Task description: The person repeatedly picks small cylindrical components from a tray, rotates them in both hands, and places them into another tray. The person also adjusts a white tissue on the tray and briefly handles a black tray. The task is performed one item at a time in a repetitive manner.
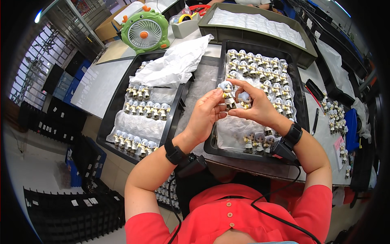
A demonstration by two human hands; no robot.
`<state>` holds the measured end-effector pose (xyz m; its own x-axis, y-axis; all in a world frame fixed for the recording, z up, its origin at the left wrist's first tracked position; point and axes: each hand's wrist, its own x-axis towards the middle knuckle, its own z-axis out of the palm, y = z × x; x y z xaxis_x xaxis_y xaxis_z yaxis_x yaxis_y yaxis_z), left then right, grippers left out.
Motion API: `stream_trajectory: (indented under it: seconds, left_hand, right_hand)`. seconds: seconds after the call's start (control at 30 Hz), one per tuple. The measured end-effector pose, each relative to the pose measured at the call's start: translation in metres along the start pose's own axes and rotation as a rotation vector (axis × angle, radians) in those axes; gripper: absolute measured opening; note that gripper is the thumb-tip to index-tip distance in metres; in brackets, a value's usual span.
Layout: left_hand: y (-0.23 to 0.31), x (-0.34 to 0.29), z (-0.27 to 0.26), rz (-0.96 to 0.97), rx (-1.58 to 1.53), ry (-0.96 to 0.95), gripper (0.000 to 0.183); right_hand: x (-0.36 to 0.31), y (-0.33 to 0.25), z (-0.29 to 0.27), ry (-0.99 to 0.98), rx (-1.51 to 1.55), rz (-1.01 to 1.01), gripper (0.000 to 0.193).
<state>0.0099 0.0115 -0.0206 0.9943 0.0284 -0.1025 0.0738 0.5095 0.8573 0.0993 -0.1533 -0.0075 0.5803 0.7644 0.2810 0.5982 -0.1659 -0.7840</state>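
Observation:
A small figurine (227,92) with pale blue-grey hair and a white and yellow outfit is held upright between my hands, above the right-hand black tray (210,143). The fingers of my left hand (206,113) close on its left side. My right hand (260,106) grips it from the other side, index finger near the head and thumb near the feet. A second figurine (244,97) shows inside the curve of my right hand; whether it is held or lies beneath cannot be told. Rows of similar figurines (260,65) stand in this tray on white sheeting.
A left black tray (109,116) carries more figurine rows and crumpled white sheeting (172,61). Behind are a green fan (144,34) and an olive bin (260,30). Loose figurines (336,116), a dark pen-like tool (315,121) and a blue box (352,128) are at right.

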Motion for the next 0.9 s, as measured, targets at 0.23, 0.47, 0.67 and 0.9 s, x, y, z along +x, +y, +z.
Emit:
stream_trajectory:
  seconds: [0.23,0.47,0.67,0.9]
  left_hand:
    - [0.0003,0.0014,-0.002,-0.004,-0.004,-0.012,0.029]
    - [-0.0003,0.0026,-0.0038,0.001,-0.031,-0.014,0.029]
    - [-0.0002,0.0032,-0.0054,0.001,-0.043,-0.013,0.033]
    - [0.0007,0.0036,-0.0068,0.042,-0.004,-0.041,0.043]
  right_hand:
    - [-0.0005,0.0039,0.002,0.038,-0.01,-0.037,0.07]
    - [-0.0003,0.0006,0.0003,0.028,0.037,0.021,0.066]
    - [0.0005,-0.0007,-0.0007,0.004,0.059,0.079,0.064]
    - [0.0,0.0079,0.0032,0.039,0.042,0.006,0.065]
